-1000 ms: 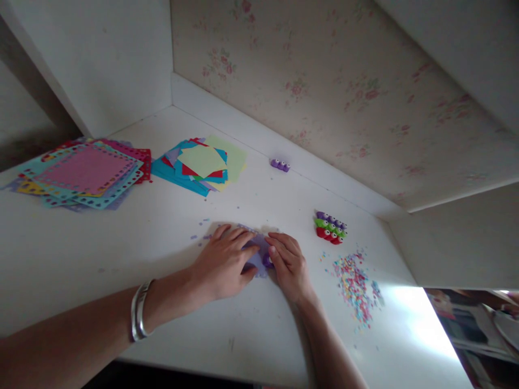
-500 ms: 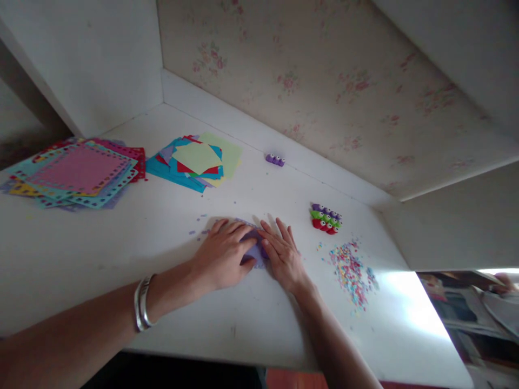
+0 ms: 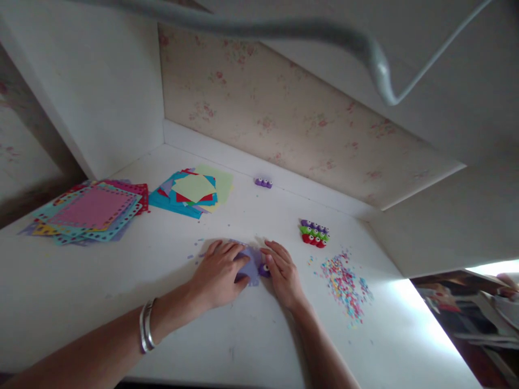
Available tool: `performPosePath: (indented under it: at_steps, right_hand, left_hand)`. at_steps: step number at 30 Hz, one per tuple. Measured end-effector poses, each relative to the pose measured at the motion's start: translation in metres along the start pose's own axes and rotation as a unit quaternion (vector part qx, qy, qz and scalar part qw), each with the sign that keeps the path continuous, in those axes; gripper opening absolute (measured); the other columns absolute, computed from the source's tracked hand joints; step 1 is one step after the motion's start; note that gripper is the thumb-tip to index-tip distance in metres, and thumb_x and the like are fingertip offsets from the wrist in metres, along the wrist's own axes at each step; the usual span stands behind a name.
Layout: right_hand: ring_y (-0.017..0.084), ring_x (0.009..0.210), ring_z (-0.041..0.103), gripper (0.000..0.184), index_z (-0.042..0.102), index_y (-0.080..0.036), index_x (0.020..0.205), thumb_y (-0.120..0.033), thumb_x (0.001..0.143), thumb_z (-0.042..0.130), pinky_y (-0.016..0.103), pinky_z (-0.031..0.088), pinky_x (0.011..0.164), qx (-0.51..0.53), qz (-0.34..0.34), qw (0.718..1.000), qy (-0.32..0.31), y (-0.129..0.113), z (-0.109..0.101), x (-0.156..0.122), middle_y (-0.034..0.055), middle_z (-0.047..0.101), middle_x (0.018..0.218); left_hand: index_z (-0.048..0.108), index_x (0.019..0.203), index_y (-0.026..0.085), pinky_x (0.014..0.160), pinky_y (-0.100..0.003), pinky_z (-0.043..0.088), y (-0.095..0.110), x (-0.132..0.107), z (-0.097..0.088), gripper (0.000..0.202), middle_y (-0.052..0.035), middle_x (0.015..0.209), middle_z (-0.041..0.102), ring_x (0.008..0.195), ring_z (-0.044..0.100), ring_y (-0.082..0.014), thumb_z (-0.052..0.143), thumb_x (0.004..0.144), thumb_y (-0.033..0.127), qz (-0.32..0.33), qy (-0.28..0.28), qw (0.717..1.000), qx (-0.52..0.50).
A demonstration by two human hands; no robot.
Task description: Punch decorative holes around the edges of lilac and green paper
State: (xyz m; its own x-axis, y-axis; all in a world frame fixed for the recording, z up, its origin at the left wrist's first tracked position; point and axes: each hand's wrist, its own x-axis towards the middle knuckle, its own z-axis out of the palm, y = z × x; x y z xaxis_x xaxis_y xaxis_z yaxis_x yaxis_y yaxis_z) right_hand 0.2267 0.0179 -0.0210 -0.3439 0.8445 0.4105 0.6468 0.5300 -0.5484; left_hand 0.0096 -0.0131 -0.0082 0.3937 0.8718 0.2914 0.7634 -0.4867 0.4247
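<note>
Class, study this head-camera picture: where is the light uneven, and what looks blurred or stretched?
Head view: daylight blows out the white desk near its right corner; the left side is dim; the left hand throws a soft shadow leftward; the grey cable overhead is blurred; the wide lens stretches the picture's corners.

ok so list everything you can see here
table: one, white, under everything
punched paper squares: one stack, pink on top, teal and red below, far left
plain paper squares: one stack, pale green on top of blue and red, back left
lone punch: one, purple, by the back wall
punch cluster: rows of purple, green and red, right of centre
confetti: one scattered pile, mixed colours, near right
purple paper: one sheet, centre, partly covered
small purple punch: one, at the paper's right edge
bracelet: silver, left wrist
left hand: flat on the purple paper
right hand: flat, against the small purple punch
</note>
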Motion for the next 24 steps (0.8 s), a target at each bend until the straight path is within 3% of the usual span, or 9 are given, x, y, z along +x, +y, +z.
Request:
performPosePath:
  at_steps: [4,8,11,16,19,24]
  right_hand:
    - [0.024,0.110,0.061,0.025,0.070,-0.026,0.111,-0.031,0.098,0.051,0.046,0.053,0.093,-0.004,0.012,0.999,0.036,-0.002,-0.009,-0.006,0.0095,0.069,0.114]
    - [0.024,0.094,0.066,0.023,0.072,-0.026,0.109,-0.036,0.089,0.065,0.043,0.057,0.081,-0.042,-0.010,0.999,0.002,-0.007,-0.013,-0.011,0.0082,0.072,0.100]
    - [0.024,0.088,0.068,0.019,0.074,-0.027,0.103,-0.035,0.090,0.063,0.041,0.060,0.074,-0.029,-0.005,0.999,-0.016,-0.011,-0.014,-0.014,0.0078,0.073,0.096]
    - [0.023,0.087,0.072,0.018,0.077,-0.026,0.098,-0.034,0.090,0.062,0.036,0.063,0.073,0.056,0.078,0.995,-0.027,-0.012,-0.026,-0.019,0.0070,0.075,0.098]
    - [0.023,0.084,0.074,0.019,0.077,-0.025,0.097,-0.036,0.086,0.067,0.038,0.063,0.076,0.137,0.153,0.978,-0.025,-0.005,-0.038,-0.018,0.0056,0.077,0.095]
    - [0.026,0.089,0.073,0.030,0.077,-0.021,0.099,-0.040,0.076,0.076,0.043,0.061,0.081,0.206,0.224,0.950,0.062,0.029,-0.072,0.007,0.0077,0.077,0.099]
  left_hand:
    - [0.066,0.111,0.027,0.106,-0.052,0.030,-0.003,0.000,-0.001,0.028,-0.0069,0.125,0.061,0.120,0.051,-0.0289,0.063,0.085,0.036,0.000,0.005,1.000,0.003]
    - [0.068,0.110,0.027,0.106,-0.052,0.029,-0.006,0.000,-0.001,0.026,-0.0068,0.124,0.061,0.121,0.050,-0.0289,0.061,0.086,0.034,-0.004,0.020,1.000,0.007]
    - [0.068,0.109,0.027,0.105,-0.052,0.030,-0.009,0.000,-0.001,0.025,-0.0065,0.122,0.062,0.119,0.051,-0.0284,0.060,0.085,0.031,-0.010,0.022,1.000,0.013]
    - [0.067,0.111,0.027,0.106,-0.052,0.029,-0.009,0.000,-0.002,0.027,-0.0071,0.124,0.062,0.120,0.052,-0.0278,0.058,0.086,0.028,-0.021,0.022,0.999,0.017]
    - [0.067,0.112,0.027,0.107,-0.052,0.029,-0.009,0.000,-0.002,0.027,-0.0071,0.125,0.062,0.119,0.052,-0.0279,0.057,0.086,0.027,-0.021,0.016,1.000,0.012]
    - [0.067,0.113,0.027,0.107,-0.052,0.028,-0.010,0.001,-0.001,0.029,-0.0065,0.126,0.062,0.121,0.052,-0.0281,0.057,0.087,0.028,-0.027,0.002,1.000,0.007]
